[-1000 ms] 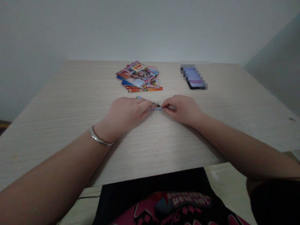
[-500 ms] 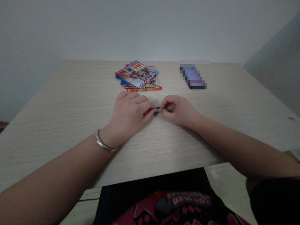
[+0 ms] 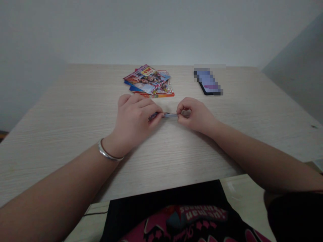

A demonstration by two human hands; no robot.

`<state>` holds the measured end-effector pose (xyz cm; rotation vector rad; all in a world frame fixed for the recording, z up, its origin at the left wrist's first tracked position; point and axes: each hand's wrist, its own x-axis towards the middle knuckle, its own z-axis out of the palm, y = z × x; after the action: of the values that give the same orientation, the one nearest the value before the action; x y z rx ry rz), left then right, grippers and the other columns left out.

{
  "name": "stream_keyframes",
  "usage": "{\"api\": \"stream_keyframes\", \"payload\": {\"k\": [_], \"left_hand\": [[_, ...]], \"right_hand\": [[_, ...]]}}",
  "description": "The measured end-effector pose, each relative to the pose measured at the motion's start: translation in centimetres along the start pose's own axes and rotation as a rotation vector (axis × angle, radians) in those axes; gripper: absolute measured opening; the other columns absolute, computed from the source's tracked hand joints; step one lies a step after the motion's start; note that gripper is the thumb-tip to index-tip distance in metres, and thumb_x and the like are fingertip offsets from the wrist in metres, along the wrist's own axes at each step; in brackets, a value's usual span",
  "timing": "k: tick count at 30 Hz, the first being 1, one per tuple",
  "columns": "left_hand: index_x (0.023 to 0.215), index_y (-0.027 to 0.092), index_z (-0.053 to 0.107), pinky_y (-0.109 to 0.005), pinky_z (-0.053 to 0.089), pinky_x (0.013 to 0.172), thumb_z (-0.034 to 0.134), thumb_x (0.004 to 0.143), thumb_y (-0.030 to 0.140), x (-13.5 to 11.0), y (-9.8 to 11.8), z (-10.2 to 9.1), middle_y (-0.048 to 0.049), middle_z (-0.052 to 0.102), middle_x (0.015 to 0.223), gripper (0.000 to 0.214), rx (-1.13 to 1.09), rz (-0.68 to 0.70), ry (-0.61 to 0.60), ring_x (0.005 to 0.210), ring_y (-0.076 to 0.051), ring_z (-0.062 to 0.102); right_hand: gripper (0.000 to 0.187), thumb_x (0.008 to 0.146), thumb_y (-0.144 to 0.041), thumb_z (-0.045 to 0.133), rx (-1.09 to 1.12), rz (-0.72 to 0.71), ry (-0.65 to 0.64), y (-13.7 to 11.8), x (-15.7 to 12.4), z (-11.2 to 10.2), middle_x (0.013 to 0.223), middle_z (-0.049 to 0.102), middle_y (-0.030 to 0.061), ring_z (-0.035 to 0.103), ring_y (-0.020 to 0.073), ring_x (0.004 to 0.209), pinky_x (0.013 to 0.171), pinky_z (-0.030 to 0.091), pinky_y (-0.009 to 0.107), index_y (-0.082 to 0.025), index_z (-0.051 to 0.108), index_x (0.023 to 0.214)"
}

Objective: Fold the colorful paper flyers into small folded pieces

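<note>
A thin folded strip of printed paper (image 3: 170,115) stretches between my two hands, just above the table. My left hand (image 3: 137,119) pinches its left part between thumb and fingers, and some dark print shows inside the grip. At the right end, my right hand (image 3: 193,114) has thumb and forefinger closed on the tip. Most of the paper is hidden by my fingers. Beyond my left hand lies a pile of colourful printed leaflets (image 3: 148,80), loosely fanned.
A dark phone (image 3: 208,82), partly blurred out, lies at the back right of the pale wooden table (image 3: 75,111). Behind it rises a white wall (image 3: 161,30). My dark clothing with pink print (image 3: 189,215) is at the near edge.
My hands have moved apart, the left one further left and the right one slightly right. More of the paper strip shows between them.
</note>
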<state>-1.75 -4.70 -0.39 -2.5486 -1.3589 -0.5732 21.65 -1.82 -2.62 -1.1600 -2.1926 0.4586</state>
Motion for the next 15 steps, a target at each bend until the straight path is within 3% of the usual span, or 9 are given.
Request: {"api": "stream_keyframes", "payload": {"k": [9, 15], "left_hand": [[0.097, 0.027, 0.075, -0.055, 0.043, 0.093, 0.047, 0.105, 0.041, -0.1, -0.9, 0.1, -0.0064, 0.078, 0.098, 0.032, -0.009, -0.056, 0.022, 0.106, -0.031, 0.065], [0.095, 0.028, 0.074, -0.054, 0.043, 0.091, 0.050, 0.104, 0.040, -0.3, -1.5, 0.4, -0.0045, 0.078, 0.100, 0.028, -0.013, -0.040, 0.043, 0.105, -0.029, 0.065]], "right_hand": [[0.007, 0.071, -0.015, 0.064, 0.078, 0.106, 0.021, 1.4, -0.5, -0.7, 0.087, 0.068, 0.0036, 0.063, 0.0175, 0.077, 0.070, 0.053, 0.031, -0.021, 0.064, 0.075], [0.010, 0.071, -0.014, 0.064, 0.034, 0.075, 0.029, 2.2, -0.6, -0.9, 0.087, 0.068, 0.0032, 0.062, 0.0175, 0.076, 0.071, 0.053, 0.033, -0.022, 0.063, 0.075]]}}
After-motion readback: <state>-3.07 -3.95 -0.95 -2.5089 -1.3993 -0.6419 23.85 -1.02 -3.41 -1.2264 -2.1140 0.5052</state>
